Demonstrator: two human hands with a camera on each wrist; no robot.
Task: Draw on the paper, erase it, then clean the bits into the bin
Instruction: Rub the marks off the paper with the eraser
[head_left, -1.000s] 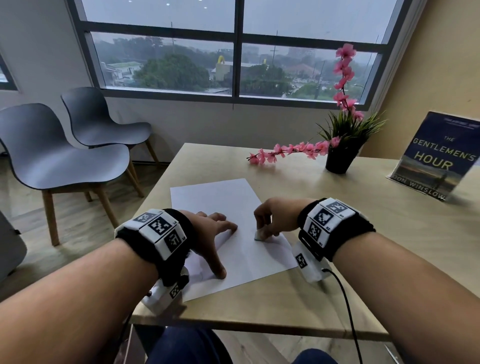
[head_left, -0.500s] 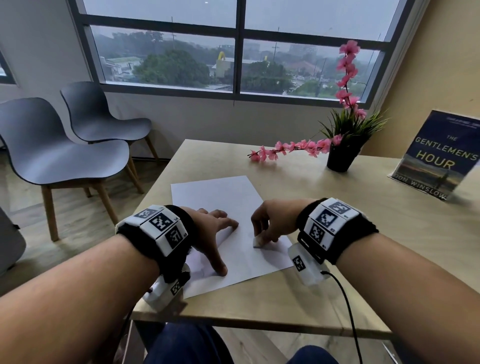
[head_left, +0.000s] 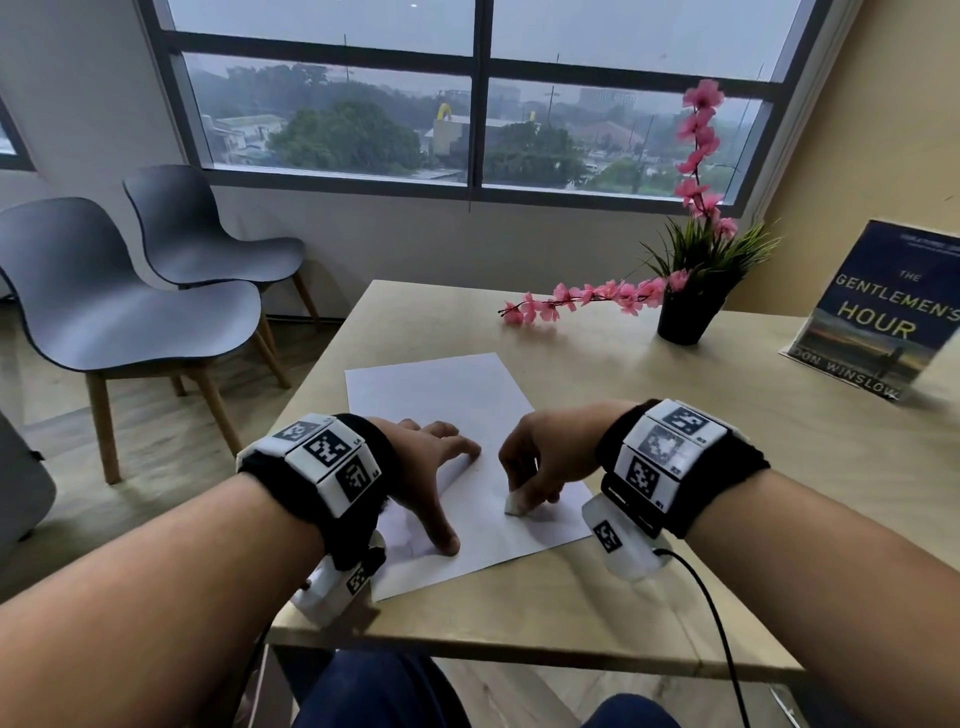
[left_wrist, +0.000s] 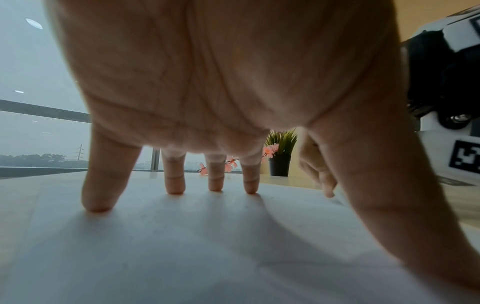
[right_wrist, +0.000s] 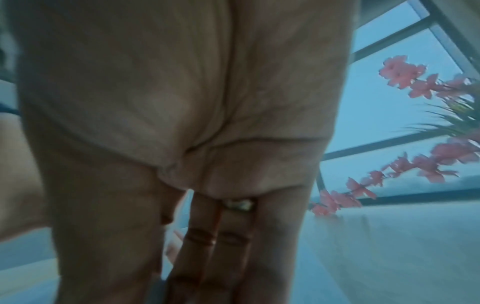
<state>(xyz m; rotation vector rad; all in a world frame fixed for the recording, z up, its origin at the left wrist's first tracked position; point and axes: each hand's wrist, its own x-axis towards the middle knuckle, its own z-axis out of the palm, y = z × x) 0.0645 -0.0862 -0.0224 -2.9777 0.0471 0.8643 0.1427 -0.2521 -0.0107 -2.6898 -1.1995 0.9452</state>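
A white sheet of paper (head_left: 447, 410) lies on the wooden table (head_left: 649, 597) in front of me. My left hand (head_left: 431, 467) is spread on the paper's left part, its straight fingertips (left_wrist: 175, 190) pressing it down. My right hand (head_left: 540, 467) pinches a small white eraser (head_left: 516, 503) against the paper near its right edge. In the right wrist view the right hand (right_wrist: 202, 246) is blurred and the eraser is hidden behind the fingers. No bin and no pencil are in view.
A black pot with a green plant and pink flowers (head_left: 685, 312) stands at the back of the table. A book (head_left: 883, 312) leans at the right. Two grey chairs (head_left: 130, 291) stand left of the table, under a wide window. A cable (head_left: 711, 613) hangs from my right wrist.
My right hand has slid the eraser a little across the paper, toward me and slightly left. The left hand has stayed pressed on the sheet.
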